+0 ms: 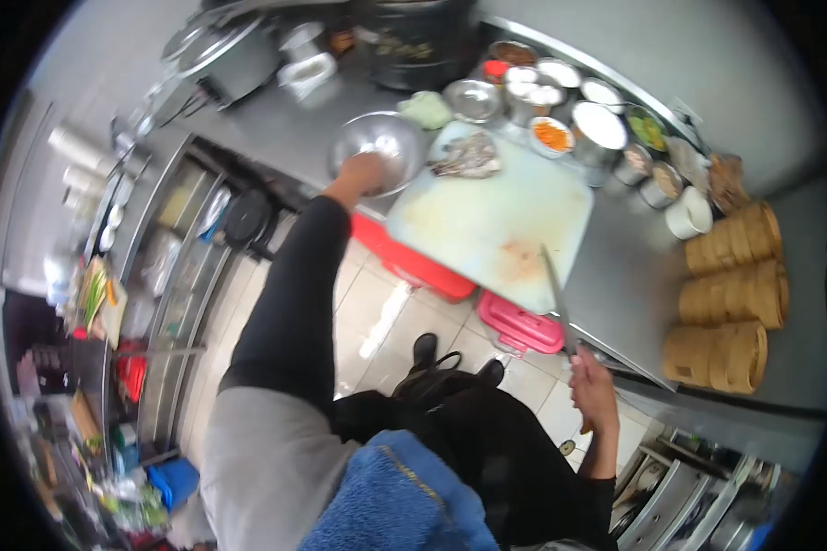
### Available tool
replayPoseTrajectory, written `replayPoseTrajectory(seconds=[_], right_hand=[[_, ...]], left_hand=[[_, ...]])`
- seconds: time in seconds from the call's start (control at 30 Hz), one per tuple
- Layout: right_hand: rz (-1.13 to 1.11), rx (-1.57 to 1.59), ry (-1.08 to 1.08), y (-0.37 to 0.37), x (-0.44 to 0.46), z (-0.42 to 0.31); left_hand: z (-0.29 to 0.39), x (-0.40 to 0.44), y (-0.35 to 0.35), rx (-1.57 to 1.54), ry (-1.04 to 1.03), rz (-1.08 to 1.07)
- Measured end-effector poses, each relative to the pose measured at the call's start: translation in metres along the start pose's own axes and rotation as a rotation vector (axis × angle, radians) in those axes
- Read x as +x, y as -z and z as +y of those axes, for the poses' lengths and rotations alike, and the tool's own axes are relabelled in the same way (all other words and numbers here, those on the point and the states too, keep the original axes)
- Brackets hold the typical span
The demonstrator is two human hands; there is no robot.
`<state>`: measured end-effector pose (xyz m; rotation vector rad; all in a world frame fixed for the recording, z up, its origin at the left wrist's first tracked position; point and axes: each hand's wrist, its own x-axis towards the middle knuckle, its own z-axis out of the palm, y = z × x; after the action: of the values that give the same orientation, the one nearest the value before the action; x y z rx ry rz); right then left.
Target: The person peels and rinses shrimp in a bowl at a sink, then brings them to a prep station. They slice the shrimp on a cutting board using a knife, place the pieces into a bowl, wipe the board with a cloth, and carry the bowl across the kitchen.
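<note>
My left hand (363,174) reaches into a steel bowl (402,138) at the left of the cutting board; its fingers are blurred and partly hidden inside the bowl. In my right hand (594,390) is the handle of a long knife (554,289), its blade pointing up over the lower right of the white board (524,207). A greyish piece of food (470,156), perhaps fish or squid, lies at the board's top left. Reddish stains mark the board near the knife tip.
Bowls and tins of ingredients, one with orange shreds (551,136), line the wall behind the board. Bamboo steamers (721,356) stand at the right. A red tub (409,266) and a pink container (521,323) sit below the counter edge. A large pot (230,60) is back left.
</note>
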<state>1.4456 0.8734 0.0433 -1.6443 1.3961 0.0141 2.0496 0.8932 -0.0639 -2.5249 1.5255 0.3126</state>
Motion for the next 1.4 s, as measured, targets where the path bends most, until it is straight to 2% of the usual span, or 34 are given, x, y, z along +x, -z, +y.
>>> replayPoseTrajectory(seconds=[0.03, 0.07, 0.13, 0.2, 0.33, 0.37, 0.4, 0.43, 0.47, 0.53, 0.6, 0.63, 0.7, 0.77, 0.83, 0.87, 0.9, 0.93, 1.0, 1.03, 1.1, 1.13, 1.2, 1.23, 1.3, 1.33, 1.4], right_hand=[[-0.031, 0.013, -0.019, 0.001, 0.0, -0.001], [-0.026, -0.008, 0.063, -0.002, 0.008, 0.012], [-0.018, -0.013, 0.135, -0.005, 0.013, 0.014], [-0.005, 0.007, 0.164, -0.006, 0.015, 0.014], [-0.01, -0.036, 0.203, -0.005, 0.02, 0.019], [0.025, 0.007, 0.187, -0.008, 0.021, 0.022], [0.02, -0.022, 0.268, -0.008, 0.024, 0.024], [0.017, -0.067, 0.343, -0.002, 0.024, 0.026], [0.051, -0.054, 0.312, 0.004, 0.021, 0.023], [-0.11, 0.112, 0.136, 0.012, 0.016, 0.011], [-0.144, 0.182, 0.08, 0.014, 0.018, 0.015], [-0.197, 0.251, 0.046, 0.014, 0.021, 0.021], [-0.216, 0.317, 0.079, 0.006, 0.037, 0.045], [-0.252, 0.422, 0.096, 0.005, 0.04, 0.05], [-0.287, 0.507, 0.065, -0.005, 0.059, 0.069], [-0.302, 0.606, 0.032, -0.01, 0.066, 0.076], [-0.278, 0.584, 0.027, -0.013, 0.067, 0.079], [-0.27, 0.576, -0.005, -0.016, 0.072, 0.086], [-0.184, 0.457, 0.01, -0.017, 0.07, 0.093], [-0.201, 0.472, 0.004, -0.015, 0.066, 0.093], [-0.199, 0.527, -0.019, -0.015, 0.054, 0.094], [-0.205, 0.539, -0.02, -0.019, 0.054, 0.098], [-0.166, 0.54, -0.043, -0.023, 0.052, 0.105], [-0.165, 0.551, -0.022, -0.023, 0.053, 0.107], [-0.162, 0.554, 0.014, -0.022, 0.059, 0.106], [-0.165, 0.554, 0.049, -0.022, 0.064, 0.106], [-0.153, 0.52, 0.065, -0.022, 0.077, 0.107]], left_hand=[[-0.004, 0.005, -0.008, -0.014, 0.01, 0.006], [0.011, -0.012, 0.019, -0.02, -0.018, 0.007], [-0.012, 0.008, -0.005, -0.012, -0.086, 0.01], [-0.009, -0.005, 0.009, -0.063, -0.102, 0.007], [-0.007, -0.012, 0.014, 0.136, -0.142, -0.045], [-0.009, -0.013, 0.01, 0.145, -0.136, 0.014], [-0.007, -0.008, 0.008, 0.146, -0.139, 0.076], [-0.006, 0.001, 0.013, 0.158, -0.054, 0.038], [-0.009, 0.011, 0.013, 0.162, 0.038, -0.008], [-0.023, 0.019, 0.031, -0.039, -0.089, 0.032], [0.023, -0.019, 0.1, -0.247, -0.068, 0.104], [0.038, -0.022, 0.114, -0.242, -0.083, 0.097], [0.062, -0.023, 0.131, -0.546, -0.381, 0.168], [0.103, -0.014, 0.112, -0.711, -0.683, 0.172], [0.159, -0.016, 0.099, -0.455, -0.853, 0.039], [0.179, 0.0, 0.074, -0.326, -1.021, -0.039], [0.216, -0.02, 0.077, -0.14, -0.892, -0.154], [0.231, -0.012, 0.047, -0.122, -0.917, -0.129], [0.259, -0.03, 0.033, -0.186, -1.05, 0.146], [0.267, -0.042, 0.027, -0.184, -1.027, 0.13], [0.281, -0.067, 0.019, -0.366, -0.349, 0.362], [0.285, -0.075, 0.019, -0.354, -0.351, 0.356], [0.293, -0.086, 0.02, -0.242, -0.126, 0.107], [0.293, -0.083, 0.016, -0.24, -0.131, 0.106], [0.282, -0.074, 0.0, -0.345, -0.377, 0.275], [0.275, -0.068, -0.005, -0.346, -0.378, 0.275], [0.263, -0.052, -0.008, -0.42, -0.659, 0.292]])
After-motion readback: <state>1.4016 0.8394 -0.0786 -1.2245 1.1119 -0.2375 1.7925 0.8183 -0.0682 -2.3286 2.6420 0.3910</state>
